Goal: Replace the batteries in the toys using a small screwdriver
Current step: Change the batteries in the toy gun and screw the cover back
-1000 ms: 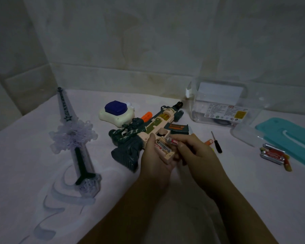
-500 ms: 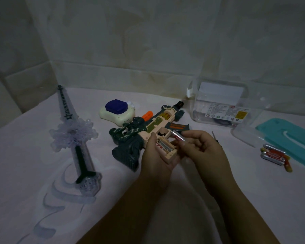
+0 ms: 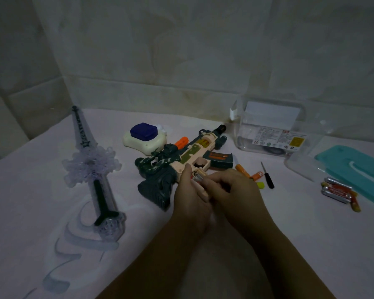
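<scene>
Three toys lie on the pale surface [image 3: 311, 244]: a clear sword [image 3: 91, 167] at left, a camouflage toy gun [image 3: 181, 160] in the middle, and a white-and-blue toy [image 3: 144, 137] just beyond it. The left hand [image 3: 190, 199] grips the gun's handle. The right hand [image 3: 231, 190], beside it, pinches what seems to be a battery [image 3: 196, 177] at the open compartment. Spare batteries [image 3: 337, 190] lie at right, with the small screwdriver [image 3: 267, 175] between them and the hands.

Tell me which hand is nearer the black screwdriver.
Right. The right hand, pinching a battery at the toy gun, sits just left of the screwdriver; the left hand, gripping the gun's handle, lies beyond it, farther left.
</scene>
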Motion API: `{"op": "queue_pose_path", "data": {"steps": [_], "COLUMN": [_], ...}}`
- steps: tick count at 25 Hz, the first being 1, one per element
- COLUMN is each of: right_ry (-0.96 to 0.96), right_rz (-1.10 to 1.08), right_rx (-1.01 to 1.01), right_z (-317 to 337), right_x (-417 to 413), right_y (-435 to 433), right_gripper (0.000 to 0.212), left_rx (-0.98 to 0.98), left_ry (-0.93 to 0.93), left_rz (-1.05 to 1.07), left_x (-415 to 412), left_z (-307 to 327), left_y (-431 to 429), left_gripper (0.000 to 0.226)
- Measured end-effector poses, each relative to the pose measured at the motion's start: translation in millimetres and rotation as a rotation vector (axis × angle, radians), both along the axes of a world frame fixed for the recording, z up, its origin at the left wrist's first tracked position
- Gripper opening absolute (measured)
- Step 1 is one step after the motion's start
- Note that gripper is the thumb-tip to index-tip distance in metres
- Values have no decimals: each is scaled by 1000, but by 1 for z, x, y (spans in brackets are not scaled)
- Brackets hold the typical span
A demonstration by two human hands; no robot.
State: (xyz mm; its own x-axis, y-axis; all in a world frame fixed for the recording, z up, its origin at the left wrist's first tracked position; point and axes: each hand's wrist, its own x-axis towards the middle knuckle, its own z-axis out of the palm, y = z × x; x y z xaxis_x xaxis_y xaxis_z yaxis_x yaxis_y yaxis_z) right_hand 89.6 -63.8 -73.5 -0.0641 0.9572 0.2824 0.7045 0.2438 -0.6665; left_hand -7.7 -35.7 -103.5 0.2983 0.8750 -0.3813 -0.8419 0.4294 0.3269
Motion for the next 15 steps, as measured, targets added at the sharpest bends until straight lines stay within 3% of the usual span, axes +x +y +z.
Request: {"op": "queue_pose_path", "data": {"steps": [6, 8, 10, 13, 15], "right_ry": [-151, 14, 499, 1499, 1783], "right_rz": [42, -18, -110, 40, 122], "right_rx": [-44, -79, -194, -457, -563], "right_z": [9, 14, 21, 31, 27], "right_x": [-1, 2, 10, 18, 19], "right_y": [-3, -6, -6, -7, -4], "right_gripper": [18, 21, 26, 39, 38], "left_rx": [-25, 12, 56, 68, 59], "left_ry": [11, -6, 40, 91, 69], "left_rz": [37, 45, 53, 51, 41], "left_x": [2, 1, 3, 6, 5], "left_z": [-6, -5, -4, 0, 3], "left_y": [4, 3, 2, 0, -1], "left_gripper": [64, 62, 56, 53, 53]}}
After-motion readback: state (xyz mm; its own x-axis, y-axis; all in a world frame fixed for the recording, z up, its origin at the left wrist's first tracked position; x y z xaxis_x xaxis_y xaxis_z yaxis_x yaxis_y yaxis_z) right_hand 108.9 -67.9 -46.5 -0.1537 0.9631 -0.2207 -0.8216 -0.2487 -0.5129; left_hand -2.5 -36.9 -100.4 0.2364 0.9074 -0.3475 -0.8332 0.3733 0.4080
